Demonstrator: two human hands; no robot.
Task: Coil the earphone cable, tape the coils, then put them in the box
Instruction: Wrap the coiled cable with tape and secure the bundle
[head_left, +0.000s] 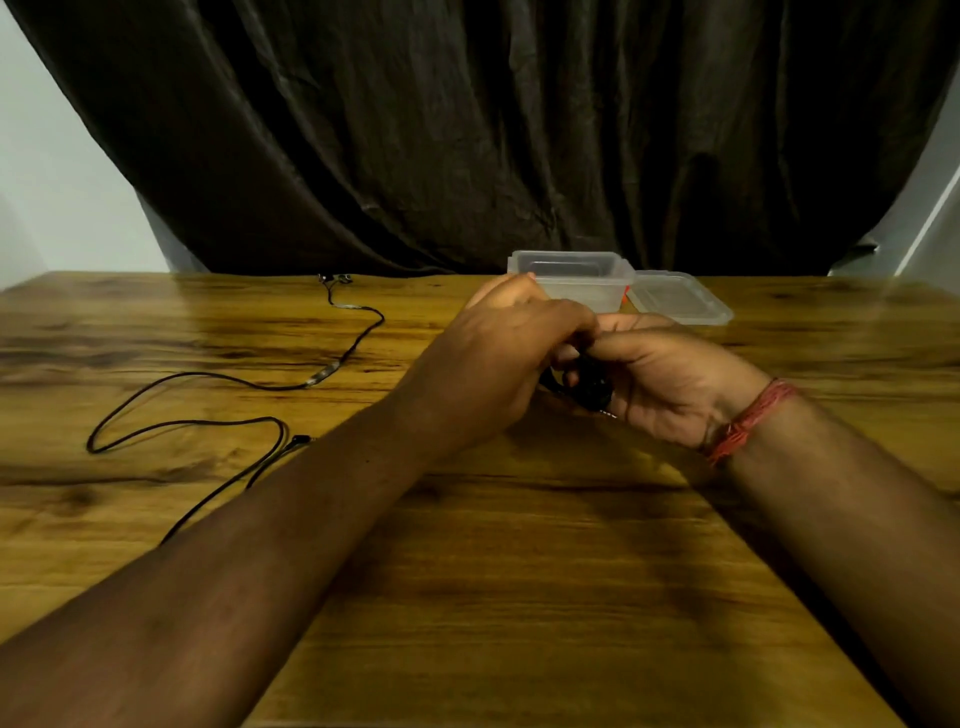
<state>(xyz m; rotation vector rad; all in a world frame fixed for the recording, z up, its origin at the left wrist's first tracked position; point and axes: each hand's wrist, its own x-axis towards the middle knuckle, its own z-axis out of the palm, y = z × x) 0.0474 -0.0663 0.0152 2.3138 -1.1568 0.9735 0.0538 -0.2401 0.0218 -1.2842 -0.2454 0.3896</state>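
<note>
My left hand (488, 364) and my right hand (660, 384) meet above the middle of the wooden table (519, 571). Between them they hold a small black coiled earphone cable (592, 387); both sets of fingers are curled around it. Most of that bundle is hidden by the fingers. A second black earphone cable (218, 421) lies loose and uncoiled on the table's left side, its earbuds (335, 279) near the far edge. A clear plastic box (576, 275) stands open just behind my hands.
The box's clear lid (680, 301) lies flat to the right of the box, with something small and orange (625, 299) between them. A dark curtain (493, 130) hangs behind the table. A red thread band (748, 421) circles my right wrist.
</note>
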